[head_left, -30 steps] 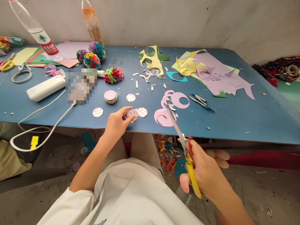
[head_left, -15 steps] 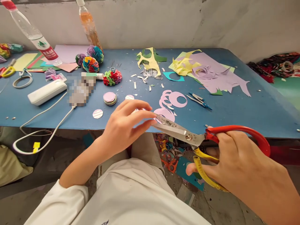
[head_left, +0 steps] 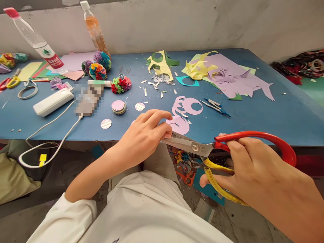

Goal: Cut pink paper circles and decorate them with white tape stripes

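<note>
My right hand (head_left: 250,162) is wrapped round the red and yellow handles of large scissors (head_left: 188,144), whose blades point left over the table's front edge. At the blade tips, the curled fingers of my left hand (head_left: 148,135) are closed; what they pinch, if anything, is hidden behind them. Just beyond the blades lies a purple paper offcut (head_left: 180,124), with purple rings (head_left: 193,106) behind it. Left of my left hand are a stack of paper discs (head_left: 118,107), a striped disc (head_left: 139,106) and another striped disc (head_left: 106,124).
Ruffled paper balls (head_left: 98,71), a white power bank (head_left: 53,102) with a looped cable, and two bottles stand at the left. Compasses (head_left: 216,107) and cut purple paper (head_left: 238,74) lie to the right. Scraps (head_left: 188,168) litter the floor below the blue table (head_left: 265,125).
My left fingers have curled in and moved slightly along the blades, covering their tips. The scissors have shifted a little left and their blades look more closed. The view has shifted slightly.
</note>
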The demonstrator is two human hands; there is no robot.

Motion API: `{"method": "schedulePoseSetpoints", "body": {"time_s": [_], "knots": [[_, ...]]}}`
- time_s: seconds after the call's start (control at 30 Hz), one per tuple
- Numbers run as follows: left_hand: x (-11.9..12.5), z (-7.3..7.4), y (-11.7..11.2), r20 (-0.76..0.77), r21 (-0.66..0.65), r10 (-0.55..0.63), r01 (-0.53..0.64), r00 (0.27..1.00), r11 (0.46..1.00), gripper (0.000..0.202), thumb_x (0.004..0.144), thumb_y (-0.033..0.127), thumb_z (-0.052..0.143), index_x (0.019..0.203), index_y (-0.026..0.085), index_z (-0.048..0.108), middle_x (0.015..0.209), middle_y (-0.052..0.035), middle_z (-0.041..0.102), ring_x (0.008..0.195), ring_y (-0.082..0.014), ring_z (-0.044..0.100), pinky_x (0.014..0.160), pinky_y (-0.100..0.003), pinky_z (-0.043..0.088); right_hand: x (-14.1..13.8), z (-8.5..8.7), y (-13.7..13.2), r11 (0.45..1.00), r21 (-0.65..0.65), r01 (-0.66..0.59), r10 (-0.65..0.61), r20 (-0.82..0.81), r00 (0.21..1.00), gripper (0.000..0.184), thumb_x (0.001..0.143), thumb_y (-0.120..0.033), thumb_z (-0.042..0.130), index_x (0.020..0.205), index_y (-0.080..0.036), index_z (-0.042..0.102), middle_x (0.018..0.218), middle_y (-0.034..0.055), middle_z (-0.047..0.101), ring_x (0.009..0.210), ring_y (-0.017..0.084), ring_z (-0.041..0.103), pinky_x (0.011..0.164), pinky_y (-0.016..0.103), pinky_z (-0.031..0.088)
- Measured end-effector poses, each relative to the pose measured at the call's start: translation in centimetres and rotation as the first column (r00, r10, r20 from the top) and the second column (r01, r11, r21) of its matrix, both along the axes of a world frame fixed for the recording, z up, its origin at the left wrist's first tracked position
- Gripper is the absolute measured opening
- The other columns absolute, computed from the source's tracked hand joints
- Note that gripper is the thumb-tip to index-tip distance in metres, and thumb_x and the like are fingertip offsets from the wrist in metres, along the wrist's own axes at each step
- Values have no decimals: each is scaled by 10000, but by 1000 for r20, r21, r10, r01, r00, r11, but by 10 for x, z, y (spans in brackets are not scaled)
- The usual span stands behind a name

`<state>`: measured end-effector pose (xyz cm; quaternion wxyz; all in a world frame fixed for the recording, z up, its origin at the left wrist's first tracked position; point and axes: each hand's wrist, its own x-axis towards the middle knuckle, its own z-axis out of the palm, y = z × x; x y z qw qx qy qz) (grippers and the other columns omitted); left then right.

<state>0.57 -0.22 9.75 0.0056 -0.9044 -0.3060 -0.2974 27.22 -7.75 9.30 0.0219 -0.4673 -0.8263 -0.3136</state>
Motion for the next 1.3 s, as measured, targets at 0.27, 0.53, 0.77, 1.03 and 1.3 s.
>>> {"method": "schedulePoseSetpoints", "body": {"time_s": [0.27,0.53,0.77,1.03,1.3], "knots": [[-15,-3,-9,413,29,107,-130,905,991,162,935,117,464,860,211,573,968,-48,692,936,-158,631,867,-334,519,-1,-5,-3,999,7,34,-33,-65,997,780,800,-710,413,1223,-64,526,946,199,615,849,334,582,546,398,369],[-71,-56,-77,645,-365,478,-309,597,878,175,665,87,778,757,231,741,728,9,745,655,-152,695,553,-240,556,2,2,-2,998,-35,53,-55,-70,996,864,805,-742,347,1289,-32,430,1022,250,534,961,417,545,786,498,469],[-139,-166,-131,72,-953,994,-287,78,92,259,597,313,806,756,167,663,700,-19,725,696,-204,689,692,-320,598,16,-9,14,994,54,-97,99,-29,995,883,787,-762,408,1197,15,491,984,259,539,987,394,534,883,511,464],[-195,-274,-180,-321,-894,947,-338,23,-295,226,873,222,585,1075,125,553,965,-76,693,892,-184,678,762,-312,585,9,0,23,972,175,-157,158,8,987,638,884,-634,393,1043,-37,552,929,227,558,897,338,539,807,442,496],[-205,-340,-233,-643,-642,752,-637,145,-426,368,909,358,591,1221,165,560,1223,-88,592,1060,-224,611,884,-418,541,11,4,20,977,125,-171,170,18,985,185,921,-289,455,942,-128,544,871,170,549,834,315,543,761,417,484]]}}
